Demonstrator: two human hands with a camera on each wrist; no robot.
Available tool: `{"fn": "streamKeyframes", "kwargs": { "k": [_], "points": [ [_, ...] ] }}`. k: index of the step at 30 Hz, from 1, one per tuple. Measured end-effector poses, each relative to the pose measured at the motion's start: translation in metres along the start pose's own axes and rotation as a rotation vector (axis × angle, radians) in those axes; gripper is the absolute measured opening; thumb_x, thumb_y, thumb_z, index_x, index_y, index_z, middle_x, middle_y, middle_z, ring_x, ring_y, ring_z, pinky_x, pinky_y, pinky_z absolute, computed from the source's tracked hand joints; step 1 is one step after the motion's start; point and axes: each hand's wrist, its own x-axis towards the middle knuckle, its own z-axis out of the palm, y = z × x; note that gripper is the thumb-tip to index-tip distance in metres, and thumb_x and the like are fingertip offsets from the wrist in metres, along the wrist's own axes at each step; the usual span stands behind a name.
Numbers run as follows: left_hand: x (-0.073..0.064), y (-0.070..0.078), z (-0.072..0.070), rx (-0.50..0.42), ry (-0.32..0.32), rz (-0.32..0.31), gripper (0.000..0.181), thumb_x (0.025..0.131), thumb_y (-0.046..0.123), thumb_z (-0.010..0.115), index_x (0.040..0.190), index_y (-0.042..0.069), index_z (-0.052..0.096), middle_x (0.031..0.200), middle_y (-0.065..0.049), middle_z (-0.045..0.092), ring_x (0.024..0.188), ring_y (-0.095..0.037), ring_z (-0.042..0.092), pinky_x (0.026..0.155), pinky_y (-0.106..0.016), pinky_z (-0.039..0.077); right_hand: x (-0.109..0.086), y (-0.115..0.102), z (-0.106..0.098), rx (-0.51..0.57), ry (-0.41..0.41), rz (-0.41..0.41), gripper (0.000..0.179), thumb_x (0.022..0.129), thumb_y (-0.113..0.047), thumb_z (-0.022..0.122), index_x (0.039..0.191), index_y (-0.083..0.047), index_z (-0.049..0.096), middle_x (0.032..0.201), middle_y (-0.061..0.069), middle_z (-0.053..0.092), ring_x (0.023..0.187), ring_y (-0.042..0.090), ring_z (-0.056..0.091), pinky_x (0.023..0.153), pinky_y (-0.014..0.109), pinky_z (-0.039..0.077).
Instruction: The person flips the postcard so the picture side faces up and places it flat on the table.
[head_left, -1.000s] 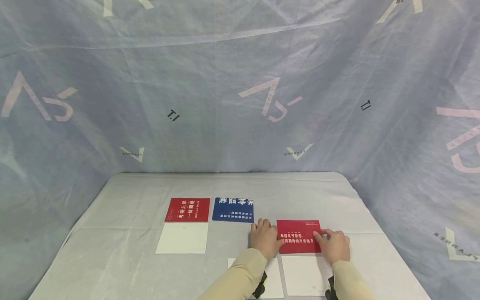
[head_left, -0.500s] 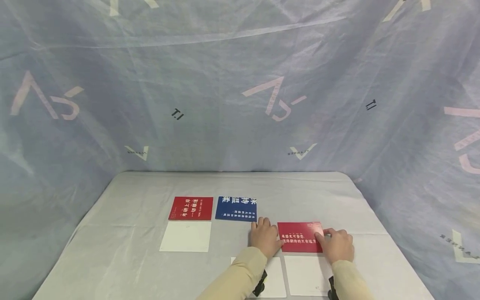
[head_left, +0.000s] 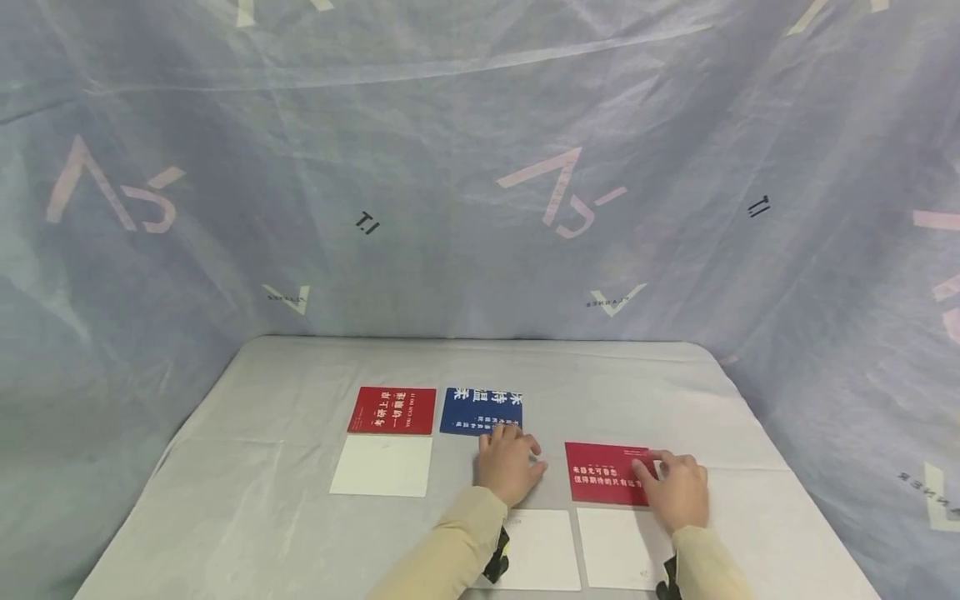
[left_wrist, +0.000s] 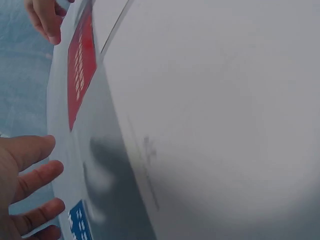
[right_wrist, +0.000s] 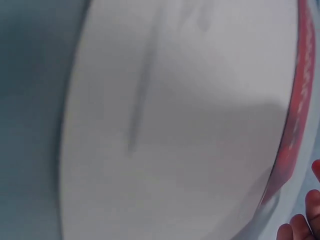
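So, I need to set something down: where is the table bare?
Bare table: left of the left red card; behind the blue card; right of the right hand. Crowded: around the left hand, between blue card, right red card and near white cards.

The backdrop (head_left: 450,125) filling the frame's upper part looks like thin, wrinkled cloth with a slight sheen. The pale table cover (head_left: 637,392) below seems fabric too, matt and faintly creased. At lower right, the red card (head_left: 606,473) looks like smooth, stiff paper, as do the blue card (head_left: 478,408) at lower centre and the white card (head_left: 381,467) at lower left. The sleeves (head_left: 450,542) are matt cloth, softly folded.
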Motion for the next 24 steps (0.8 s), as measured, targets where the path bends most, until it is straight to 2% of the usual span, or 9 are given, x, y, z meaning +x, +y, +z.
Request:
{"fn": "streamKeyframes", "kwargs": {
  "k": [5, 9, 15, 24],
  "points": [
    [-0.001, -0.011, -0.010, -0.034, 0.025, -0.010, 0.019, 0.084, 0.035, 0.082, 0.096, 0.021, 0.076, 0.107, -0.001, 0.066, 0.107, -0.022, 0.054, 0.085, -0.041, 0.039, 0.000, -0.011, 0.003, 0.091, -0.035, 0.004, 0.045, 0.095, -0.028, 0.071, 0.120, 0.009, 0.066, 0.111, 0.032, 0.061, 0.108, 0.046, 0.051, 0.093, 0.060, 0.040],
    [-0.003, -0.022, -0.014, -0.049, 0.030, -0.031, 0.020, 0.084, 0.036, 0.082, 0.099, 0.022, 0.076, 0.111, -0.001, 0.066, 0.109, -0.023, 0.055, 0.087, -0.042, 0.038, -0.001, -0.021, 0.004, 0.152, -0.062, 0.001, 0.043, 0.096, -0.029, 0.071, 0.122, 0.005, 0.067, 0.117, 0.030, 0.062, 0.113, 0.045, 0.050, 0.097, 0.060, 0.038],
    [-0.010, -0.037, -0.019, -0.093, 0.041, -0.063, 0.021, 0.084, 0.032, 0.083, 0.099, 0.020, 0.076, 0.113, -0.003, 0.067, 0.109, -0.024, 0.055, 0.091, -0.047, 0.038, -0.004, -0.038, 0.009, 0.186, -0.056, -0.027, 0.039, 0.094, -0.026, 0.073, 0.120, 0.002, 0.069, 0.117, 0.028, 0.063, 0.110, 0.042, 0.050, 0.093, 0.057, 0.039],
    [-0.020, -0.059, -0.025, -0.120, 0.103, -0.109, 0.021, 0.083, 0.027, 0.084, 0.098, 0.016, 0.075, 0.112, -0.007, 0.067, 0.109, -0.027, 0.056, 0.092, -0.050, 0.038, -0.005, -0.060, 0.018, 0.206, -0.062, -0.067, 0.037, 0.092, -0.024, 0.075, 0.119, 0.001, 0.070, 0.118, 0.027, 0.064, 0.114, 0.042, 0.050, 0.098, 0.059, 0.039]
  ]
}}
